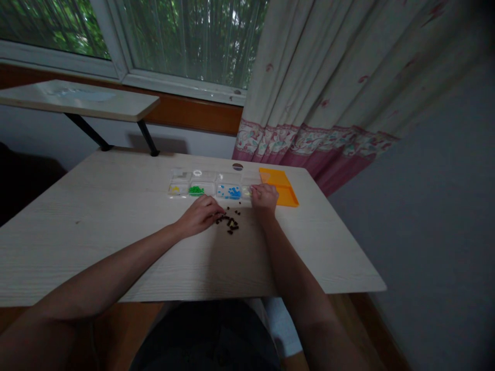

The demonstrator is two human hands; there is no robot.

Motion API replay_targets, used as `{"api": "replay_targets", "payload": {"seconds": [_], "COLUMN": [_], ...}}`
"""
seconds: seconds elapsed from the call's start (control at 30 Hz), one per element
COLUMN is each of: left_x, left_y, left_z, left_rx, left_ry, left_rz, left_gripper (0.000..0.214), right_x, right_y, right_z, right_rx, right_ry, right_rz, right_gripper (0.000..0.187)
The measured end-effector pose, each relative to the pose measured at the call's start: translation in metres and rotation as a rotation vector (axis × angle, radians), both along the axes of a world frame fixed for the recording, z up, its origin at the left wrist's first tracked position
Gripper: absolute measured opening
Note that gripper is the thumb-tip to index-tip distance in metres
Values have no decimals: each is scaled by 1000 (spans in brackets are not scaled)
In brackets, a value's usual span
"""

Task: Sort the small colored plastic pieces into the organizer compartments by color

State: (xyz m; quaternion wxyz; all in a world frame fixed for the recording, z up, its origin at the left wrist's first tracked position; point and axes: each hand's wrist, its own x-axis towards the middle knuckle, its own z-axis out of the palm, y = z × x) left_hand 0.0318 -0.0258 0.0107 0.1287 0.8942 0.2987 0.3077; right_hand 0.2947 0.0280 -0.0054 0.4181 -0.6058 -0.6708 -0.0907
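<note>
A loose pile of small dark brown pieces (232,224), with a few pale yellowish bits among them, lies on the table. At the pile's left edge is my left hand (201,214), its fingers drawn together; whatever is between the tips is too small to name. My right hand (265,198) is over the rightmost clear box (246,196), thumb and finger pinched, and what they hold cannot be made out. To the left stand more clear boxes with blue pieces (234,192), green pieces (196,190) and a few yellow pieces (175,189).
An orange open case (284,180) lies just beyond and right of my right hand. A small dark round object (237,167) sits behind the boxes. A raised shelf (116,105) on black legs stands at the back left of the pale table (127,201). A curtain (294,103) hangs behind.
</note>
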Motion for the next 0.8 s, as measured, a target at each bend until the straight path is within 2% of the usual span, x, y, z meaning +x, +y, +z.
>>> {"api": "replay_targets", "payload": {"seconds": [0.13, 0.4, 0.57, 0.8], "left_x": [3, 10, 10, 6], "left_y": [-4, -13, -13, -9], "left_z": [1, 4, 4, 4], "left_rx": [93, 113, 75, 134], "left_ry": [94, 308, 279, 273], "left_rz": [-23, -102, -88, 8], "left_gripper": [23, 31, 29, 30], "right_x": [-7, -14, -13, -13], "right_y": [-5, -7, -7, -7], "right_z": [7, 8, 7, 3], "right_rx": [-1, -37, -32, -3], "right_ry": [10, -35, -37, 1], "right_rz": [34, 112, 131, 163], "right_gripper": [28, 23, 24, 24]}}
